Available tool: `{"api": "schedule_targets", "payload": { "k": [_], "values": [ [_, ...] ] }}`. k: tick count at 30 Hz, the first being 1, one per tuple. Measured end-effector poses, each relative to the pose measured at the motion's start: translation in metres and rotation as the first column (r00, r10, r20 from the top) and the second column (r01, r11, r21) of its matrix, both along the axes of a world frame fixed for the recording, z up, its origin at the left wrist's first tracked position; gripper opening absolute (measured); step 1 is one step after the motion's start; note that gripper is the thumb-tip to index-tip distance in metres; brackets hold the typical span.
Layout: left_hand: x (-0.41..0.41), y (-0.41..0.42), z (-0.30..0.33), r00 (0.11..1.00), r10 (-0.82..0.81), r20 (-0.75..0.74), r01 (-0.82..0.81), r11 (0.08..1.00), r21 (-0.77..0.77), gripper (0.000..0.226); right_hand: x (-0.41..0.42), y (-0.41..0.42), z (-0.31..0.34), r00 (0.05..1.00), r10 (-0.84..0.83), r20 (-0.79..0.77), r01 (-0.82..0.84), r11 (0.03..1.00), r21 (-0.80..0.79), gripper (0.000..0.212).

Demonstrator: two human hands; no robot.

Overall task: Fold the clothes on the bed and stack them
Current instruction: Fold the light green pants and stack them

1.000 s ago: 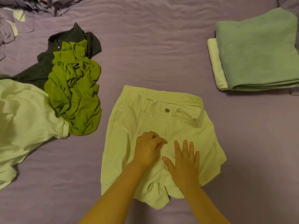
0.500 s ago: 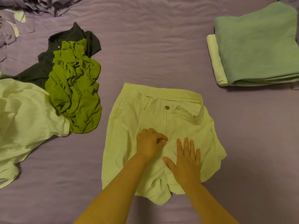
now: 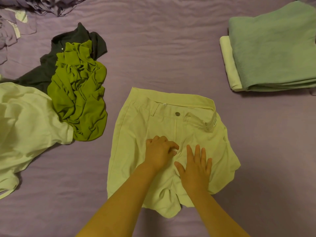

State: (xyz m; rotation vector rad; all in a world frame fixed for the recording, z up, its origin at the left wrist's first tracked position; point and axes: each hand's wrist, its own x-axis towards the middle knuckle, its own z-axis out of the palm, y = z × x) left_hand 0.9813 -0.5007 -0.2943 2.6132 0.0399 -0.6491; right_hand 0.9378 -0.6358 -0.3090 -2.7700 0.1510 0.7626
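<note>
I am looking down at the pale yellow-green cotton shorts (image 3: 145,134), which are lying flat on the purple bedsheet (image 3: 162,57) at about six o'clock in my view, waistband toward twelve, button and fly facing up. My left hand (image 3: 159,151) is resting on the crotch area with its fingers curled, and thumb and forefinger are pinching a small bit of the fabric just below the fly. My right hand (image 3: 195,165) is lying just beside it toward three o'clock, palm down, fingers straight and slightly spread, pressing the cloth flat. The right leg of the shorts is bunching in loose wrinkles toward four o'clock.

At ten o'clock, an olive-green crumpled garment (image 3: 80,100) is lying on top of a dark, nearly black collared shirt (image 3: 75,36). At nine o'clock, touching that heap, a pale green loose shirt (image 3: 25,120) is sprawling unfolded. At two o'clock, well apart from the shorts, a folded sage-green knitted garment (image 3: 273,48) is sitting on a folded pale cream piece (image 3: 229,62), forming a stack. At eleven o'clock, rumpled purple bedding (image 3: 44,4) is lying bunched.
</note>
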Motion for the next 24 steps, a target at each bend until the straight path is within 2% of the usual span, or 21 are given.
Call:
{"api": "schedule_targets", "payload": {
  "k": [3, 8, 11, 14, 17, 20, 24],
  "values": [
    [0.0, -0.002, -0.001, 0.999, 0.037, 0.022, -0.036, 0.999, -0.013, 0.024, 0.001, 0.0, 0.0, 1.0, 0.004, 0.021, -0.004, 1.0, -0.009, 0.087],
    [0.007, -0.006, -0.002, 0.995, 0.096, -0.038, -0.097, 0.994, -0.043, 0.015, -0.001, 0.0, -0.003, 0.999, 0.003, 0.047, -0.004, 1.0, 0.021, 0.097],
    [0.005, -0.005, -0.002, 0.998, 0.056, -0.02, -0.056, 0.998, -0.025, 0.016, 0.001, 0.004, -0.002, 0.998, -0.035, 0.058, 0.036, 0.999, -0.01, 0.087],
    [0.0, -0.002, -0.002, 0.996, 0.01, 0.086, -0.007, 1.0, -0.027, 0.014, 0.003, 0.011, -0.003, 0.998, -0.032, 0.045, 0.035, 0.998, -0.054, 0.074],
    [-0.001, -0.001, -0.006, 0.981, 0.017, 0.191, -0.007, 0.999, -0.053, 0.012, 0.003, 0.013, -0.009, 0.991, 0.007, 0.133, 0.004, 0.997, -0.081, 0.075],
    [-0.002, -0.005, -0.009, 0.986, -0.02, 0.163, 0.026, 0.999, -0.037, 0.021, 0.002, 0.012, -0.007, 0.995, -0.001, 0.095, 0.01, 0.996, -0.089, 0.073],
    [0.007, -0.004, -0.008, 0.988, -0.114, 0.104, 0.115, 0.993, -0.006, 0.016, 0.004, 0.011, -0.006, 0.999, -0.015, 0.047, 0.019, 0.995, -0.1, 0.077]
  ]
}}
